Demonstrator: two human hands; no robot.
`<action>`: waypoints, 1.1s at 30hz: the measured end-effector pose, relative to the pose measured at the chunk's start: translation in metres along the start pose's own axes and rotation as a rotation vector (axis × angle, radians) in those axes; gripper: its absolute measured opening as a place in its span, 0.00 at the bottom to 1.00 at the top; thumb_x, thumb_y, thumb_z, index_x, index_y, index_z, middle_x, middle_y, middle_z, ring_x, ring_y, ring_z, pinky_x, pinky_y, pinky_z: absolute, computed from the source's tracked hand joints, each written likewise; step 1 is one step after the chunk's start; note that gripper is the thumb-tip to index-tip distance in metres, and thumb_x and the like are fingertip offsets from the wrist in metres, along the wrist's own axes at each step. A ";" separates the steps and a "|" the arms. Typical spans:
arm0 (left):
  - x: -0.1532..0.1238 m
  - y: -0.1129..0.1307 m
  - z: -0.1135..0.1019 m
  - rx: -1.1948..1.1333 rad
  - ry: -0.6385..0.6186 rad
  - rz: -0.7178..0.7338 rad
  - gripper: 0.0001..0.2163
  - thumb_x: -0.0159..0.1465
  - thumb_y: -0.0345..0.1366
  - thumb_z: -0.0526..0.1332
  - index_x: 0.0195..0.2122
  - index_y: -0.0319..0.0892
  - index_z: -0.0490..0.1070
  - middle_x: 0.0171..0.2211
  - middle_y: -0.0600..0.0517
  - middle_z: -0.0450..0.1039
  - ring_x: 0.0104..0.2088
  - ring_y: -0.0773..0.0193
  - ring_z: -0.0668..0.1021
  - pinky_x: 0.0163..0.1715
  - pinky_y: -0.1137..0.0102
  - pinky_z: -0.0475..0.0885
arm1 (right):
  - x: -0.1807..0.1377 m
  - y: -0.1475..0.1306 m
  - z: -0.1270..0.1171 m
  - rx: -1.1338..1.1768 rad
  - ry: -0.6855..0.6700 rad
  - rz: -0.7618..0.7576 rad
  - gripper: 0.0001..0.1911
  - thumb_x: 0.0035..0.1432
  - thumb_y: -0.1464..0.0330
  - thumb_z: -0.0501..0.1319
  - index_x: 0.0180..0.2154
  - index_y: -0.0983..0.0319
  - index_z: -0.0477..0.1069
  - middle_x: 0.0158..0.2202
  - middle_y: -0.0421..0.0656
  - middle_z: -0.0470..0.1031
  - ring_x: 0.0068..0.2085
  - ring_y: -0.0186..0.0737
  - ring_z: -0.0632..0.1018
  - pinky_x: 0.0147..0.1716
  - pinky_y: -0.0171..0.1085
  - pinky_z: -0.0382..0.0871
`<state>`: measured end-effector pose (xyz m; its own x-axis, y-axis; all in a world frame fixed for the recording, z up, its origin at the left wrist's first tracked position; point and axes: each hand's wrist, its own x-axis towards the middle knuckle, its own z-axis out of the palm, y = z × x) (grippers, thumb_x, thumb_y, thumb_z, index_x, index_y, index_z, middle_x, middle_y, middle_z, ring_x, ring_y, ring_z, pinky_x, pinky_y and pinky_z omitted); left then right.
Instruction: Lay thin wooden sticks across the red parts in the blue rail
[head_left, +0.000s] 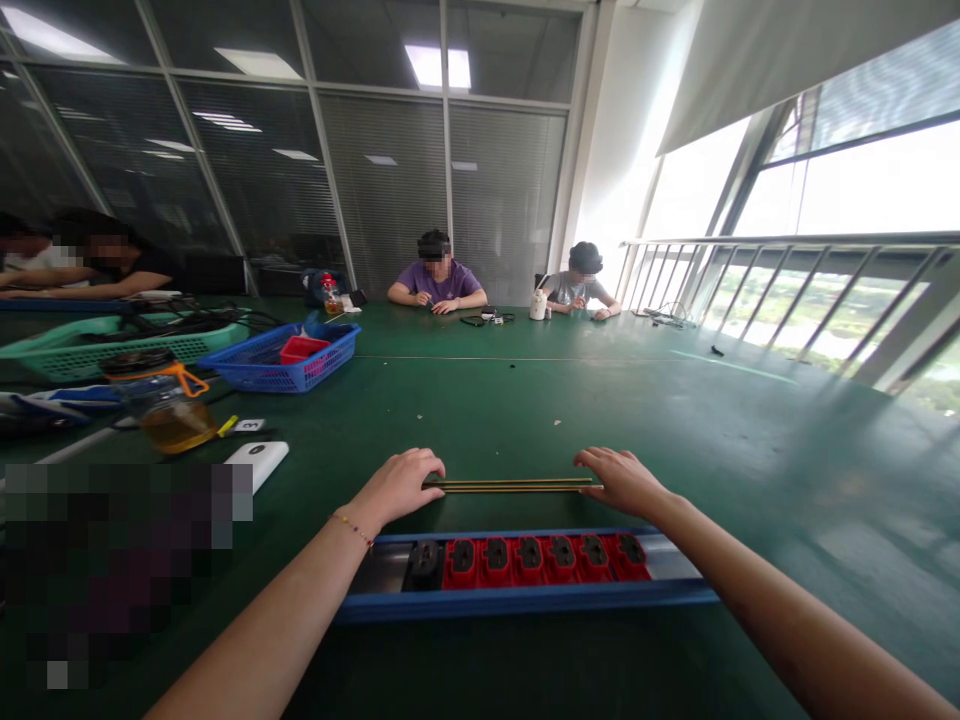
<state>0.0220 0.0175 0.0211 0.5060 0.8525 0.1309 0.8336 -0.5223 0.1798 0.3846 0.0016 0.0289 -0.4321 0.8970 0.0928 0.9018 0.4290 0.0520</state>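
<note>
Thin gold-coloured rods (517, 489) lie side by side across the space between my two hands, just above or on the green table. At their left ends, my left hand (405, 482) curls its thumb and fingers around them. My right hand (621, 480) has its thumb and fingers about the right ends in the same way. Nearer to me, below both hands, sits a long blue tray (525, 600) with a metallic inside. In it stand a row of several red blocks (529, 562) with dark tops and one black block (425, 565) at the left.
On the left are a blue basket (281, 375) holding a red box (301, 350), a green basket (90, 350), a jar of amber liquid (176, 425) and a white device (259, 462). Two people (436, 280) sit across the green table (480, 410); others are at far left.
</note>
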 end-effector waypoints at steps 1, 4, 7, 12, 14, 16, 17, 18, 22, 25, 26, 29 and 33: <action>0.000 0.000 0.000 0.000 -0.001 0.000 0.09 0.57 0.41 0.57 0.37 0.48 0.71 0.37 0.53 0.71 0.40 0.62 0.72 0.40 0.70 0.64 | 0.003 -0.002 0.000 -0.015 -0.015 -0.026 0.18 0.51 0.65 0.59 0.46 0.57 0.63 0.45 0.45 0.71 0.45 0.45 0.71 0.40 0.40 0.60; 0.000 -0.001 0.002 0.001 -0.008 0.006 0.08 0.59 0.38 0.55 0.39 0.49 0.70 0.38 0.54 0.71 0.40 0.63 0.72 0.40 0.69 0.65 | 0.011 -0.004 0.001 -0.051 -0.100 -0.085 0.18 0.53 0.70 0.56 0.47 0.56 0.63 0.45 0.45 0.71 0.46 0.44 0.71 0.41 0.40 0.60; 0.001 -0.002 0.004 -0.003 -0.022 0.004 0.09 0.60 0.35 0.52 0.39 0.49 0.70 0.38 0.55 0.72 0.38 0.64 0.73 0.38 0.70 0.65 | 0.019 -0.005 0.004 -0.068 -0.151 -0.092 0.16 0.52 0.75 0.53 0.43 0.58 0.66 0.42 0.44 0.73 0.43 0.42 0.73 0.38 0.37 0.61; 0.001 0.002 0.005 -0.018 -0.066 0.015 0.09 0.58 0.38 0.54 0.38 0.49 0.70 0.35 0.54 0.71 0.35 0.64 0.73 0.34 0.71 0.66 | 0.029 -0.001 0.007 -0.057 -0.178 -0.092 0.15 0.44 0.75 0.56 0.38 0.59 0.68 0.37 0.42 0.74 0.38 0.42 0.74 0.32 0.34 0.61; 0.000 0.006 0.004 -0.023 -0.081 0.014 0.09 0.57 0.38 0.54 0.37 0.49 0.70 0.34 0.53 0.70 0.34 0.64 0.72 0.32 0.72 0.65 | 0.029 0.000 0.008 -0.045 -0.181 -0.088 0.14 0.43 0.74 0.56 0.36 0.59 0.69 0.37 0.43 0.74 0.37 0.43 0.74 0.30 0.34 0.61; 0.001 0.009 0.003 -0.020 -0.092 0.005 0.08 0.57 0.37 0.53 0.36 0.48 0.70 0.32 0.54 0.70 0.32 0.65 0.72 0.30 0.72 0.65 | 0.026 0.000 0.007 -0.029 -0.183 -0.084 0.13 0.44 0.73 0.56 0.35 0.59 0.70 0.36 0.43 0.74 0.37 0.43 0.74 0.29 0.34 0.61; 0.001 0.011 0.003 -0.016 -0.096 0.001 0.08 0.57 0.35 0.53 0.36 0.48 0.69 0.31 0.54 0.69 0.31 0.65 0.72 0.30 0.72 0.64 | 0.023 0.000 0.007 -0.019 -0.182 -0.083 0.12 0.45 0.72 0.55 0.34 0.59 0.70 0.36 0.43 0.74 0.36 0.43 0.74 0.29 0.34 0.61; 0.001 0.013 0.003 -0.012 -0.101 0.000 0.08 0.57 0.34 0.53 0.35 0.47 0.69 0.30 0.54 0.69 0.31 0.65 0.72 0.29 0.72 0.64 | 0.020 -0.001 0.005 -0.009 -0.180 -0.084 0.11 0.46 0.71 0.55 0.33 0.59 0.71 0.35 0.43 0.73 0.36 0.42 0.74 0.29 0.34 0.61; 0.002 0.017 0.003 -0.016 -0.102 0.011 0.06 0.54 0.31 0.52 0.29 0.44 0.68 0.29 0.54 0.69 0.30 0.66 0.71 0.28 0.72 0.62 | 0.005 -0.002 -0.002 0.032 -0.160 -0.090 0.11 0.50 0.69 0.51 0.31 0.59 0.72 0.34 0.43 0.73 0.32 0.39 0.73 0.29 0.33 0.60; 0.003 0.019 0.001 -0.077 -0.094 0.004 0.05 0.54 0.32 0.52 0.27 0.43 0.67 0.28 0.54 0.69 0.28 0.66 0.70 0.28 0.72 0.63 | -0.005 -0.002 -0.008 0.109 -0.110 -0.076 0.12 0.52 0.69 0.50 0.30 0.59 0.72 0.32 0.41 0.73 0.31 0.37 0.73 0.29 0.32 0.60; 0.003 0.020 -0.002 -0.111 -0.082 -0.003 0.05 0.54 0.33 0.53 0.27 0.43 0.67 0.28 0.53 0.69 0.29 0.66 0.71 0.29 0.72 0.63 | -0.009 -0.001 -0.011 0.161 -0.082 -0.065 0.12 0.52 0.70 0.50 0.30 0.59 0.72 0.31 0.41 0.73 0.31 0.36 0.73 0.30 0.31 0.60; -0.002 0.027 -0.017 -0.233 -0.019 -0.027 0.06 0.56 0.35 0.52 0.28 0.42 0.66 0.28 0.53 0.70 0.30 0.66 0.72 0.31 0.72 0.64 | -0.022 0.001 -0.020 0.331 0.013 -0.025 0.13 0.52 0.71 0.50 0.31 0.59 0.73 0.28 0.39 0.73 0.29 0.34 0.71 0.29 0.31 0.60; -0.022 0.047 -0.044 -0.384 -0.019 -0.039 0.09 0.59 0.39 0.51 0.35 0.44 0.67 0.30 0.54 0.72 0.31 0.66 0.73 0.32 0.73 0.66 | -0.046 -0.002 -0.034 0.458 0.094 0.000 0.13 0.49 0.73 0.51 0.32 0.60 0.73 0.26 0.38 0.71 0.24 0.32 0.67 0.25 0.30 0.58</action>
<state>0.0406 -0.0269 0.0696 0.4822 0.8704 0.0995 0.7106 -0.4550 0.5367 0.4021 -0.0438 0.0589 -0.4123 0.8924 0.1835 0.8025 0.4510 -0.3906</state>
